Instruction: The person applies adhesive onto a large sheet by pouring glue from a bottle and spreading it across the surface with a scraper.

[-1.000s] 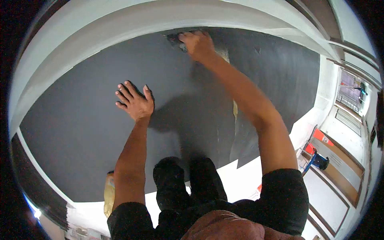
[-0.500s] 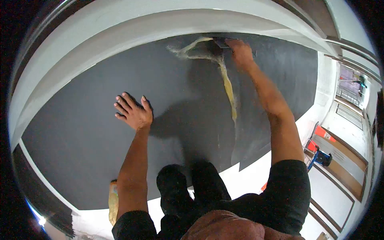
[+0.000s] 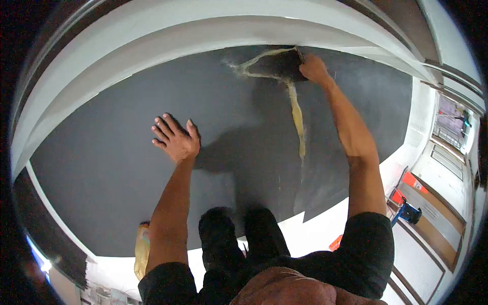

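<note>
My left hand (image 3: 176, 139) lies flat on a large dark grey sheet (image 3: 112, 168), fingers spread and holding nothing. Far up the sheet, my right hand (image 3: 315, 69) is closed round a thin flat spreader (image 3: 301, 57), seen nearly edge-on; its full shape is hard to make out. The spreader is at the right end of a loop of yellowish glue (image 3: 262, 55) by the sheet's far edge. From there a thicker yellow strip of glue (image 3: 297, 117) runs down the sheet toward me. A smeared dark patch lies inside the loop.
A yellowish container (image 3: 142, 251) stands by my left forearm at the near edge. A pale curved wall (image 3: 203, 35) borders the far side. My knees (image 3: 218, 229) rest at the near edge. On the right are a blue and black object (image 3: 407, 213) and orange pieces (image 3: 414, 182).
My right hand has moved slightly right with the spreader, which is now tilted more upright, away from the glue loop. My left hand stays flat on the sheet. The view has shifted slightly.
</note>
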Tool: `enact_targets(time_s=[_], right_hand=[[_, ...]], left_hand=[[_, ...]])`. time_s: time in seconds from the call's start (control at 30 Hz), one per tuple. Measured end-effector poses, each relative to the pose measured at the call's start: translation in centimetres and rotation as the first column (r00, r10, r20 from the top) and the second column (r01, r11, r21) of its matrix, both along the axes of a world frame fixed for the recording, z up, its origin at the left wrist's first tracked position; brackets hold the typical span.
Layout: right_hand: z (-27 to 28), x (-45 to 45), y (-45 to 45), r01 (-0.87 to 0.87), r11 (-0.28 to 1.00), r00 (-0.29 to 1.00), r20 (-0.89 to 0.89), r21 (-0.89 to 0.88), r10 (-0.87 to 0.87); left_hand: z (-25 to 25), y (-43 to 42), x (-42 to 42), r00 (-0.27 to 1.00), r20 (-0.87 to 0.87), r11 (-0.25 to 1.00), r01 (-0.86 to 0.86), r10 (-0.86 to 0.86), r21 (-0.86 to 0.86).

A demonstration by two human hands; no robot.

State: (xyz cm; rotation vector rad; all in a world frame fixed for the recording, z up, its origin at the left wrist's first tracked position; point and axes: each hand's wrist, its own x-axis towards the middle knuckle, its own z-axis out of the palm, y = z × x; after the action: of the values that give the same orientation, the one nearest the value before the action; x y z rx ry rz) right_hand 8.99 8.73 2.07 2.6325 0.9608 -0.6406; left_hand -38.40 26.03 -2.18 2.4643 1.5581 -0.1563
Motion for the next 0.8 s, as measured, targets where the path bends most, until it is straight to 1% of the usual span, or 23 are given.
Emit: enact_targets(time_s=[0.03, 0.07, 0.13, 0.23, 0.27, 0.33, 0.37, 0.43, 0.47, 0.5, 0.53, 0.6, 0.7, 0.77, 0.8], right_hand=[[-0.8, -0.9, 0.7, 0.025, 1.0, 0.999, -0.041, 0.006, -0.025], [0.0, -2.5, 2.1, 0.022, 1.0, 0.999, -0.048, 0.007, -0.022], [1.9, -5.4, 5.3, 0.091, 0.989, 0.987, -0.141, 0.114, -0.075], [2.4, -9.7, 8.7, 0.071, 0.982, 0.994, -0.095, 0.174, -0.055], [2.5, -11.4, 9.9, 0.066, 0.981, 0.993, -0.104, 0.185, -0.047], [2.7, -14.1, 12.9, 0.117, 0.97, 0.988, -0.125, 0.211, -0.093], [2.6, -15.0, 14.2, 0.11, 0.969, 0.989, -0.123, 0.221, -0.084], [2.2, -17.3, 16.3, 0.083, 0.966, 0.981, -0.188, 0.244, -0.037], [2.8, -18.8, 17.8, 0.134, 0.969, 0.963, -0.259, 0.207, -0.078], [3.8, -20.3, 19.5, 0.181, 0.969, 0.938, -0.325, 0.166, -0.119], [4.4, -21.9, 20.9, 0.201, 0.964, 0.935, -0.33, 0.177, -0.134], [5.3, -24.8, 23.9, 0.22, 0.956, 0.926, -0.351, 0.195, -0.141], [4.5, -28.8, 27.6, 0.195, 0.963, 0.912, -0.396, 0.185, -0.109], [5.7, -31.3, 30.0, 0.231, 0.96, 0.879, -0.458, 0.158, -0.136], [5.8, -32.7, 31.0, 0.219, 0.958, 0.881, -0.459, 0.187, -0.112]], left_hand=[[0.0, 0.0, -0.1, 1.0, 0.022, 1.0, 0.003, -0.003, -0.006], [-0.1, -0.1, -0.2, 1.0, 0.014, 1.0, -0.001, 0.001, -0.005], [-0.3, -0.1, -0.3, 1.0, 0.026, 1.0, 0.001, -0.001, 0.001], [0.0, 0.1, -0.6, 1.0, 0.023, 1.0, -0.018, 0.018, 0.003], [-0.3, 0.1, -0.8, 0.996, 0.084, 1.0, -0.007, 0.008, -0.009], [-0.2, 0.9, -2.2, 0.973, 0.228, 0.998, 0.038, -0.024, -0.056], [0.6, 1.1, -3.5, 0.973, 0.23, 0.998, 0.031, -0.019, -0.046], [2.4, 1.5, -7.8, 0.946, 0.3, 0.993, -0.111, 0.121, -0.05], [1.7, 1.1, -10.8, 0.954, 0.155, 0.966, -0.259, 0.256, -0.004], [0.5, 0.4, -13.6, 0.919, 0.017, 0.917, -0.393, 0.393, 0.063], [0.2, -0.2, -15.6, 0.921, 0.015, 0.919, -0.39, 0.39, 0.067], [-0.2, -0.5, -18.3, 0.867, 0.033, 0.866, -0.499, 0.498, 0.034], [0.3, -0.7, -17.6, 0.872, -0.03, 0.872, -0.486, 0.488, 0.061], [0.0, -0.8, -17.8, 0.884, -0.015, 0.882, -0.466, 0.468, 0.071], [-0.3, -0.8, -17.6, 0.88, -0.034, 0.878, -0.47, 0.474, 0.087]])
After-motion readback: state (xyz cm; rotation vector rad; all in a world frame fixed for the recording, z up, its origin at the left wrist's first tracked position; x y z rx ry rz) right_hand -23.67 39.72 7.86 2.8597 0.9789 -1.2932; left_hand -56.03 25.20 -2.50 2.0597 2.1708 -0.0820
